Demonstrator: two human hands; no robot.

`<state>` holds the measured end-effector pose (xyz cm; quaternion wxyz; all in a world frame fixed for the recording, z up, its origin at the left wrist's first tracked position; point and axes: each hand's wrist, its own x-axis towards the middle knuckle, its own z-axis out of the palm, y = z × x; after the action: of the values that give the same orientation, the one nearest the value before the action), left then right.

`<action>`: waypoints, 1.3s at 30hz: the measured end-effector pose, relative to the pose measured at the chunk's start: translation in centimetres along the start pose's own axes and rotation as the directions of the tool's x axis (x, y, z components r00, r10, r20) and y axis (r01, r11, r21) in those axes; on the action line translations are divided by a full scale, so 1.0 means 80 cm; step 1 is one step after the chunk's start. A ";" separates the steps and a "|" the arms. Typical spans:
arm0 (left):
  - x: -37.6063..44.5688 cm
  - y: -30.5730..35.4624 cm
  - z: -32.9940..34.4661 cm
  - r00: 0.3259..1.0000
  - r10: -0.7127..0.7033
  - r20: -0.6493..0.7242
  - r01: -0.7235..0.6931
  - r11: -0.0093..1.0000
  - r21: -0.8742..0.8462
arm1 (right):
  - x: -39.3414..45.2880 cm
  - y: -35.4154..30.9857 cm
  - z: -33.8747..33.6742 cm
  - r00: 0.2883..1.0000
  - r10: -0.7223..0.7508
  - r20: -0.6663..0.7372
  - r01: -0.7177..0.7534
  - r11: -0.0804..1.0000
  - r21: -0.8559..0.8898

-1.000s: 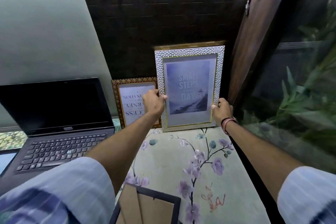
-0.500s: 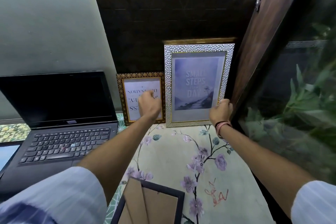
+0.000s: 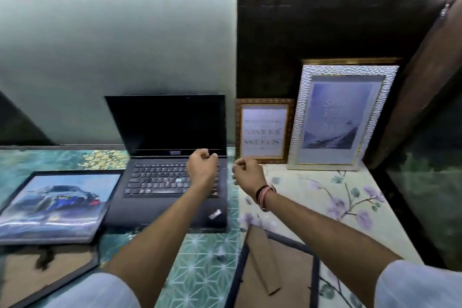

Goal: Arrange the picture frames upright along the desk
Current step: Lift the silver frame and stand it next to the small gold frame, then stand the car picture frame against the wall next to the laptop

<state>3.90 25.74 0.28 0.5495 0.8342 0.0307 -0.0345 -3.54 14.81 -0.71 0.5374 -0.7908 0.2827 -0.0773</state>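
A silver hammered frame (image 3: 342,117) with a blue print stands upright against the dark back wall at the right. A small gold frame (image 3: 263,131) with upside-down text stands just left of it. A black-framed car picture (image 3: 55,204) lies flat at the left, on top of a face-down frame (image 3: 32,280). Another dark frame (image 3: 275,272) lies face down near the front. My left hand (image 3: 201,166) hovers over the laptop keys, fingers curled, holding nothing. My right hand (image 3: 247,174) hangs beside it, also curled and empty.
An open black laptop (image 3: 172,157) sits mid-desk against the pale wall. The desk (image 3: 312,207) has a floral mat at right and teal patterned covering at left. A dark wooden post and glass with plants stand at the right edge.
Both hands have let go of the silver frame and drawn back left toward the laptop. The view has swung left, showing the car picture.
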 end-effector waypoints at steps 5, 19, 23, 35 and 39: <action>0.065 -0.075 -0.168 0.999 -0.035 -0.027 0.035 0.999 -0.006 | 0.012 -0.009 0.192 0.985 0.062 0.163 -0.063 0.998 0.004; 0.223 -0.270 -0.561 0.934 -0.295 -0.201 0.353 0.844 0.404 | -0.113 -0.179 0.460 0.956 0.290 0.053 -0.234 0.854 -0.464; 0.246 -0.303 -0.594 0.874 -0.454 -0.170 0.473 0.720 0.508 | -0.110 -0.175 0.480 0.953 0.302 0.002 -0.254 0.806 -0.534; 0.300 -0.341 -0.646 0.928 -0.353 -0.116 0.371 0.899 0.232 | -0.060 -0.167 0.505 0.912 0.408 -0.034 -0.408 0.896 -0.178; 0.336 -0.305 -0.631 0.964 -0.245 -0.098 0.254 0.964 0.083 | -0.018 -0.197 0.501 0.962 0.261 -0.075 -0.271 0.908 -0.318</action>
<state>29.71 82.14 -4.64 0.4987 0.8495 0.1577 -0.0688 18.06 52.03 -2.85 0.4005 -0.8214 0.4048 0.0323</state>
